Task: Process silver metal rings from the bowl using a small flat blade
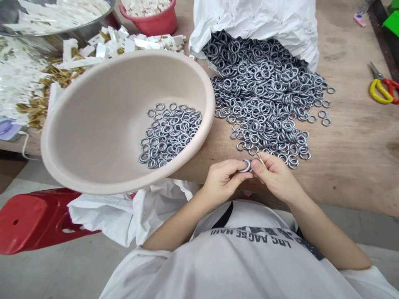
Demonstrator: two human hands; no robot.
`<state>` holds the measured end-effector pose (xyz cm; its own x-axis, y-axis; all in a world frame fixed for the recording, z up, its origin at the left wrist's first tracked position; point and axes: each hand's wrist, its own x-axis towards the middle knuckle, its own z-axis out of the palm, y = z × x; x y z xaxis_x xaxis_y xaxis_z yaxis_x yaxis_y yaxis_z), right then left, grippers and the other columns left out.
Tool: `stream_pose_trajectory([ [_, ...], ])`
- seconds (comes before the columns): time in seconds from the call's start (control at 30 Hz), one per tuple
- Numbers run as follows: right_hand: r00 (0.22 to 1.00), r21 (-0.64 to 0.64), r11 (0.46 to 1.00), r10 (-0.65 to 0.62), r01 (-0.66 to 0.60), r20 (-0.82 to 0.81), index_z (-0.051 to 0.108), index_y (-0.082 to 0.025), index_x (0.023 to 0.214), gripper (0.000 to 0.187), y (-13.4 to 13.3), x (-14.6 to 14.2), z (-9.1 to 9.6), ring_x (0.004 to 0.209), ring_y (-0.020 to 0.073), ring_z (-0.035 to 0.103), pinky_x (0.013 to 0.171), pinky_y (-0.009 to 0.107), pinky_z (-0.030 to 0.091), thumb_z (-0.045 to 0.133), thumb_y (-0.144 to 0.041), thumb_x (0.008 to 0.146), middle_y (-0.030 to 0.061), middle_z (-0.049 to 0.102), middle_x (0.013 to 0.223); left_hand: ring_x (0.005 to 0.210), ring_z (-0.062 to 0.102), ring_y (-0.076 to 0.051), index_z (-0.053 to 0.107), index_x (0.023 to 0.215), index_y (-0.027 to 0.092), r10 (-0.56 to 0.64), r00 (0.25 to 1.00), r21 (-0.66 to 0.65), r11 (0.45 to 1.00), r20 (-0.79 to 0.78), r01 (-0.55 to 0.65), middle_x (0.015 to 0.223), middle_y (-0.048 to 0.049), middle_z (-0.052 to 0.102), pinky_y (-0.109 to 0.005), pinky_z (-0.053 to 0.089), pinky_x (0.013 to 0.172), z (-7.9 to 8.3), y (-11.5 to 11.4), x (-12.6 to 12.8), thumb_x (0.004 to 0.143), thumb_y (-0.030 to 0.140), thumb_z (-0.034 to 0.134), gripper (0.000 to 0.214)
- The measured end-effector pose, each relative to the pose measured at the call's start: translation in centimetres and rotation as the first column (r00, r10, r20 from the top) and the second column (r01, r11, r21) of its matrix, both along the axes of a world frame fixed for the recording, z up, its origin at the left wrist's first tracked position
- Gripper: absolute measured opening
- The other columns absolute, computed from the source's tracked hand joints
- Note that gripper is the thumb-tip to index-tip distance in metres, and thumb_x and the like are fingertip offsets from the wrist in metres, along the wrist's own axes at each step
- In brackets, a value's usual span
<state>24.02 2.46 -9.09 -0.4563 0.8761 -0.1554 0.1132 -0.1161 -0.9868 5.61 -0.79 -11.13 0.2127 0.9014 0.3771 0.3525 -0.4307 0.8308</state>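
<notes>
Between the thumb and fingers of my left hand point(225, 177) is a grey ring point(245, 166), held at the table's front edge. My right hand point(279, 176) is closed beside it, pinching a thin pointed tool point(260, 160) whose exact kind I cannot make out. Its thumb and fingertips meet the ring's right side. Just beyond my hands spreads a heap of similar grey rings point(264, 91), spilling from a white sack point(255, 18). Left of my hands, a large beige basin point(93, 120) holds a smaller pile of rings point(173, 135).
Scissors with yellow and red handles point(382, 89) lie at the right. White and gold pieces point(71, 62) crowd the table behind the basin, near a metal bowl point(84, 31) and a red tub point(160, 20) of white bits. A red stool point(34, 220) stands at lower left.
</notes>
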Motion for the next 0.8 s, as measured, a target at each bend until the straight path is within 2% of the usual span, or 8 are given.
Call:
stream_pose_trajectory([
  [0.07,1.000,0.043,0.999,0.003,-0.005,0.030,0.049,-0.021,0.074,0.045,0.0,0.2,0.0,0.060,0.0105,0.038,0.056,0.026,0.031,0.055,-0.060,0.096,-0.0055,0.043,0.066,0.071,0.066,-0.013,0.071,0.090,0.018,-0.010,0.994,-0.121,0.992,0.110,0.023,0.082,-0.0032,0.073,-0.024,0.050,0.071,0.0,-0.2,0.2,0.091,0.031,0.070,0.013],
  [0.17,0.989,0.155,0.987,-0.067,0.046,0.129,0.049,-0.021,0.076,0.043,-0.1,0.8,-0.2,0.063,0.0121,0.039,0.059,0.028,0.031,0.048,-0.057,0.100,-0.0042,0.043,0.069,0.077,0.066,-0.015,0.071,0.091,0.017,0.013,0.964,-0.279,0.958,0.266,0.064,0.084,-0.0045,0.073,-0.025,0.052,0.073,-0.1,-0.5,0.3,0.090,0.031,0.071,0.014],
  [0.27,0.960,0.330,0.944,-0.111,0.020,0.259,0.052,-0.021,0.080,0.040,-0.7,1.4,-0.1,0.067,0.0133,0.045,0.062,0.029,0.030,0.045,-0.053,0.103,-0.0025,0.049,0.072,0.076,0.065,-0.015,0.070,0.090,0.016,0.059,0.937,-0.353,0.933,0.345,0.071,0.084,-0.0045,0.072,-0.025,0.051,0.072,-0.2,-0.6,0.3,0.089,0.034,0.073,0.018],
  [0.37,0.917,0.479,0.871,-0.097,-0.111,0.388,0.049,-0.021,0.077,0.038,-1.6,1.6,0.1,0.066,0.0133,0.046,0.062,0.030,0.027,0.044,-0.047,0.104,-0.0021,0.050,0.071,0.077,0.064,-0.015,0.071,0.092,0.016,0.049,0.931,-0.345,0.935,0.361,0.084,0.086,-0.0044,0.072,-0.025,0.051,0.073,-0.2,-0.5,0.2,0.088,0.033,0.073,0.017],
  [0.47,0.872,0.542,0.820,-0.118,-0.184,0.475,0.044,-0.021,0.072,0.040,-2.1,1.6,0.3,0.063,0.0127,0.043,0.061,0.030,0.024,0.044,-0.044,0.104,-0.0024,0.047,0.068,0.080,0.064,-0.015,0.072,0.092,0.017,0.009,0.940,-0.297,0.950,0.340,0.098,0.088,-0.0048,0.072,-0.026,0.050,0.075,-0.2,-0.3,0.1,0.090,0.031,0.072,0.014],
  [0.63,0.851,0.578,0.787,-0.138,-0.216,0.507,0.045,-0.020,0.072,0.039,-2.0,1.4,0.4,0.064,0.0127,0.046,0.063,0.029,0.026,0.044,-0.042,0.104,-0.0019,0.049,0.067,0.079,0.062,-0.016,0.073,0.089,0.017,-0.043,0.956,-0.226,0.968,0.291,0.112,0.085,-0.0047,0.068,-0.027,0.049,0.075,-0.1,-0.1,0.0,0.091,0.028,0.070,0.011],
  [0.8,0.853,0.589,0.778,-0.141,-0.219,0.502,0.045,-0.020,0.070,0.039,-2.2,1.1,0.5,0.062,0.0123,0.045,0.062,0.029,0.026,0.045,-0.042,0.103,-0.0019,0.049,0.066,0.079,0.061,-0.015,0.073,0.091,0.017,-0.094,0.951,-0.182,0.972,0.293,0.152,0.084,-0.0044,0.066,-0.027,0.048,0.076,-0.4,0.0,0.1,0.094,0.026,0.066,0.012],
])
